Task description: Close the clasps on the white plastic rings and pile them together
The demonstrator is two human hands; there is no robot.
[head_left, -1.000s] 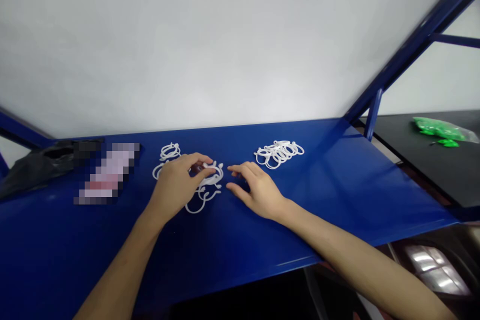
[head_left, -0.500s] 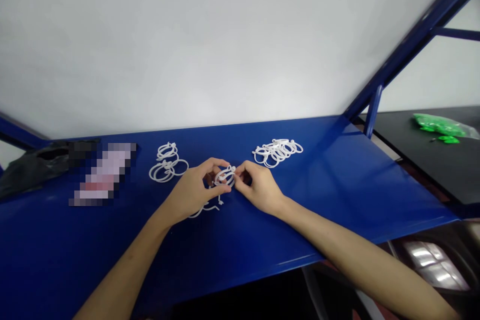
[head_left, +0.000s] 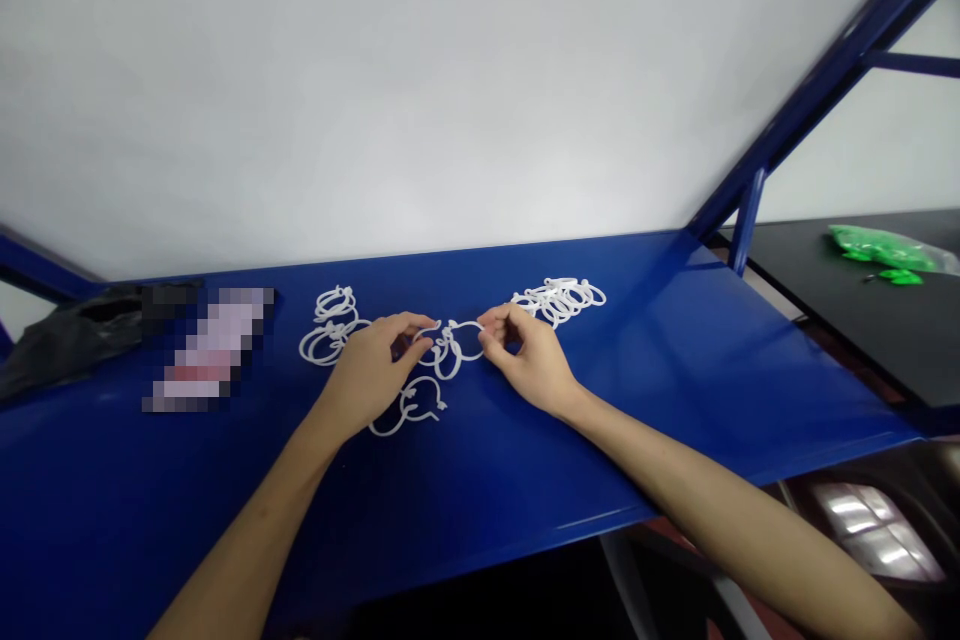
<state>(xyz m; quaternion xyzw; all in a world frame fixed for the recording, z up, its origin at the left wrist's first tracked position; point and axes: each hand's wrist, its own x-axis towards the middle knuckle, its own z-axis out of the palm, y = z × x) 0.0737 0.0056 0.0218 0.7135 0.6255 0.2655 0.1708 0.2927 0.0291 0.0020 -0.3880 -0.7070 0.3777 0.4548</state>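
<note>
Over a blue metal shelf [head_left: 637, 390], my left hand [head_left: 367, 370] and my right hand [head_left: 529, 355] each pinch one end of a small cluster of linked white plastic rings [head_left: 454, 342], stretched between them just above the surface. Two more white rings [head_left: 412, 405] lie on the shelf under my left hand. A heap of white rings [head_left: 559, 300] rests just beyond my right hand. Another group of white rings [head_left: 330, 330] lies to the left of my left hand.
A blurred pinkish item [head_left: 206, 345] and a dark bag [head_left: 60, 340] sit at the shelf's left end. A blue frame post [head_left: 750, 210] rises at the right. Beyond it, green plastic pieces [head_left: 881, 250] lie on a black surface [head_left: 862, 320].
My left hand lifted rings from the pile, my right hand came in to grip them, and both hands have now drawn apart, stretching the linked rings between them.
</note>
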